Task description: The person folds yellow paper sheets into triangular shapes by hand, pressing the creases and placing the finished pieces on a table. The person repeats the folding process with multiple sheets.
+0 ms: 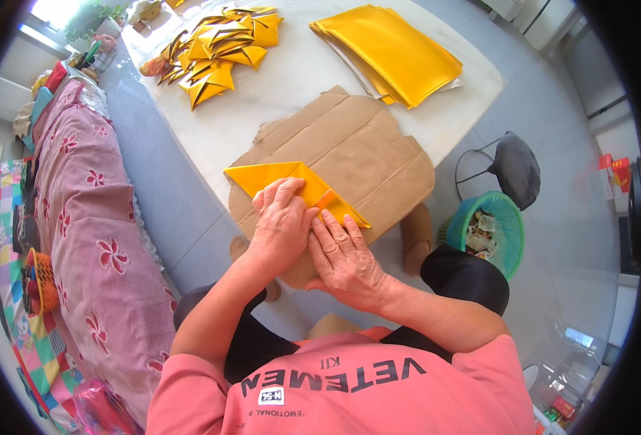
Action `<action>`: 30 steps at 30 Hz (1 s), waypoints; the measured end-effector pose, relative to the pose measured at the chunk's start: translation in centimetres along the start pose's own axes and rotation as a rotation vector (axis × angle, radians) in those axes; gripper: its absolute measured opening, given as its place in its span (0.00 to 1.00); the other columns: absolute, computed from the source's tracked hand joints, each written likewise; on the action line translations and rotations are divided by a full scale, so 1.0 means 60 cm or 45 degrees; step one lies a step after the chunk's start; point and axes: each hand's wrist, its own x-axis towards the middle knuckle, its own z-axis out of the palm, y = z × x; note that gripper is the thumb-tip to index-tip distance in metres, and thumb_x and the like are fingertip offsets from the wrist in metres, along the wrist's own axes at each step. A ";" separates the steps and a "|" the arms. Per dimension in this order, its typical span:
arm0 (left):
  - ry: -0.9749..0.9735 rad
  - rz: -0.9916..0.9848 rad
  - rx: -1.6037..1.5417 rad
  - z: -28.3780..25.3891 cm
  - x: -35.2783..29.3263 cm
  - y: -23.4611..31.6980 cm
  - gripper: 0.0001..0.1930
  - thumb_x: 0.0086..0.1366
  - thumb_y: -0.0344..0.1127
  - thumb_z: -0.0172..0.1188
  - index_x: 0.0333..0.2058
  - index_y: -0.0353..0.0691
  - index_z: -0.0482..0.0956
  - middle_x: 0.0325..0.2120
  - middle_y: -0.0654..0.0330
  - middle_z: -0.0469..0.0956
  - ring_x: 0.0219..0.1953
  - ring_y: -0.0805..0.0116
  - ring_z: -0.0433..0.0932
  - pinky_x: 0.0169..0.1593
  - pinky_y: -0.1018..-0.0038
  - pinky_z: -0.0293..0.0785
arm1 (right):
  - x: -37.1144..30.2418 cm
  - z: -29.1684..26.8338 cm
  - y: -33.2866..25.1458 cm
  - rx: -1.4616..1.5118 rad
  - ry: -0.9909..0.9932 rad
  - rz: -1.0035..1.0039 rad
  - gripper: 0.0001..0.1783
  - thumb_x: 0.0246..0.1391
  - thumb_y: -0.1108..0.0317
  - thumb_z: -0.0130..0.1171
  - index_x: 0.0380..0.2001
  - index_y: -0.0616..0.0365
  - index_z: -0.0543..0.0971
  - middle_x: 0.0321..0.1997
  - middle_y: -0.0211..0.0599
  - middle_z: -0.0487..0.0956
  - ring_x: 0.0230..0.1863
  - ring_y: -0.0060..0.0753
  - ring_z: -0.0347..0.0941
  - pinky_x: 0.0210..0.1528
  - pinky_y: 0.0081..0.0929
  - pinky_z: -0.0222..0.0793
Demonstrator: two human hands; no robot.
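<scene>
A sheet of gold paper (273, 174), folded into a long pointed shape, lies on a brown cardboard piece (378, 152) in front of me. My left hand (280, 221) is on the middle of the paper, its fingers bent and closed on the folded part. Beside it, my right hand (346, 261) rests flat with its fingers stretched out along the paper's near edge. Both thumbs come close together at the fold. The paper's left tip and right tip stick out past my fingers; part of its near edge is hidden under my hands.
The cardboard lies over the near end of a white table (458, 123). Folded gold paper pieces (219, 47) are heaped at the far left, and a stack of flat gold sheets (393, 54) lies far right. A dark stool (516, 170) and green bin (516, 232) stand at right, a pink-covered couch (92, 217) at left.
</scene>
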 end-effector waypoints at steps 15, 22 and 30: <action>0.041 0.006 0.052 0.006 0.005 0.000 0.09 0.62 0.33 0.62 0.36 0.32 0.79 0.55 0.49 0.71 0.59 0.48 0.66 0.64 0.55 0.56 | 0.004 0.002 0.009 0.104 -0.037 0.028 0.53 0.46 0.43 0.69 0.64 0.75 0.66 0.71 0.64 0.63 0.75 0.61 0.54 0.75 0.61 0.43; 0.007 -0.009 0.070 0.003 0.007 0.003 0.11 0.63 0.33 0.61 0.40 0.31 0.79 0.54 0.50 0.70 0.59 0.49 0.65 0.64 0.56 0.56 | 0.001 0.007 0.010 0.112 -0.063 0.024 0.55 0.48 0.40 0.66 0.65 0.76 0.64 0.72 0.65 0.60 0.76 0.63 0.51 0.75 0.64 0.40; 0.015 -0.002 0.077 0.005 0.006 0.001 0.12 0.63 0.32 0.61 0.43 0.30 0.79 0.54 0.50 0.70 0.58 0.49 0.66 0.64 0.56 0.56 | 0.003 0.006 0.011 0.095 -0.073 0.022 0.55 0.48 0.39 0.66 0.65 0.76 0.64 0.72 0.65 0.60 0.76 0.63 0.51 0.75 0.64 0.40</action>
